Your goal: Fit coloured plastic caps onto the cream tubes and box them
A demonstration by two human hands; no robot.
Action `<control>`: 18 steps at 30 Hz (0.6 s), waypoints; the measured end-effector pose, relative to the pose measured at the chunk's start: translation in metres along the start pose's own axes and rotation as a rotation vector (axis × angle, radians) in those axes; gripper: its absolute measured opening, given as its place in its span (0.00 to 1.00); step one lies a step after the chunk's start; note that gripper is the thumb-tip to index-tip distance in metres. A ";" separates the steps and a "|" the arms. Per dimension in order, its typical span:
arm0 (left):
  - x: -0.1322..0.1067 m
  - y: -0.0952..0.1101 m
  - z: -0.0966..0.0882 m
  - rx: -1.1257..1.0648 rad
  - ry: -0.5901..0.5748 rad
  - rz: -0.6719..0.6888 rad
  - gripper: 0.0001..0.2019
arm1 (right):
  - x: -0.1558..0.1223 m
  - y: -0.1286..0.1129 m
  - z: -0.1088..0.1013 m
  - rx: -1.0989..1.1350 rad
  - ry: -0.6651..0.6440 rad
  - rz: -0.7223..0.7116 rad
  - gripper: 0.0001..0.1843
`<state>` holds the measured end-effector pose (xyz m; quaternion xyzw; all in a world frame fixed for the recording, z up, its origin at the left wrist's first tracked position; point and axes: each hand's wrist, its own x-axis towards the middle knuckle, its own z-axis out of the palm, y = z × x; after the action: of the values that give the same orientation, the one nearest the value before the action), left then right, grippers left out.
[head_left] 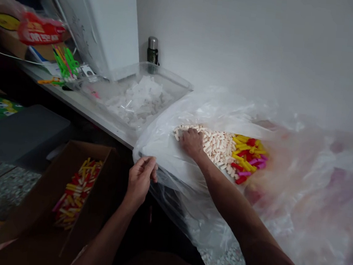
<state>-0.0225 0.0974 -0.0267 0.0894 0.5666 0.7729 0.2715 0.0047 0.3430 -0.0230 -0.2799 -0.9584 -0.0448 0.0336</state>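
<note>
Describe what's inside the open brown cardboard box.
Small red, yellow, pink and whitish stick-shaped pieces lie piled in the box; whatever is beneath the top layer is covered.

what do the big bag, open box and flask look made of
Big bag: thin, shiny plastic film, going by its translucent, crinkled folds. Open box: probably matt brown cardboard, from its stiff, flat walls. Flask: cap looks metal, with a silvery sheen; dark green body could be painted metal or plastic.
</note>
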 end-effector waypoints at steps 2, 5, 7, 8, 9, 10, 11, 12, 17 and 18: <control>-0.003 0.000 -0.006 0.021 0.019 0.013 0.17 | -0.004 -0.001 -0.005 0.044 0.009 -0.014 0.17; -0.003 0.002 -0.010 0.078 0.037 0.032 0.18 | -0.029 -0.002 -0.020 0.186 0.047 -0.075 0.16; -0.002 0.003 -0.009 0.121 0.013 0.035 0.23 | -0.056 -0.006 -0.033 0.371 0.018 -0.239 0.14; -0.001 0.004 -0.007 0.138 -0.018 0.027 0.24 | -0.071 -0.009 -0.039 0.487 -0.034 -0.357 0.13; 0.000 0.004 -0.004 0.155 -0.065 0.017 0.24 | -0.084 -0.012 -0.044 0.605 -0.095 -0.467 0.13; 0.000 0.003 -0.001 0.176 -0.126 0.008 0.21 | -0.096 -0.014 -0.048 0.710 -0.148 -0.550 0.12; 0.000 0.001 0.001 0.203 -0.187 0.003 0.16 | -0.106 -0.016 -0.051 0.802 -0.191 -0.594 0.12; 0.000 -0.001 0.003 0.229 -0.233 -0.004 0.14 | -0.112 -0.017 -0.052 0.877 -0.218 -0.599 0.12; -0.003 -0.011 0.002 0.038 -0.072 -0.165 0.23 | -0.091 0.002 -0.042 0.763 -0.096 -0.269 0.15; -0.003 -0.010 0.000 -0.048 -0.033 -0.217 0.25 | -0.079 0.006 -0.038 0.636 -0.051 -0.179 0.15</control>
<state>-0.0163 0.0981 -0.0354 0.0334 0.5497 0.7507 0.3649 0.0761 0.3015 0.0080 -0.1709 -0.9457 0.2610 0.0912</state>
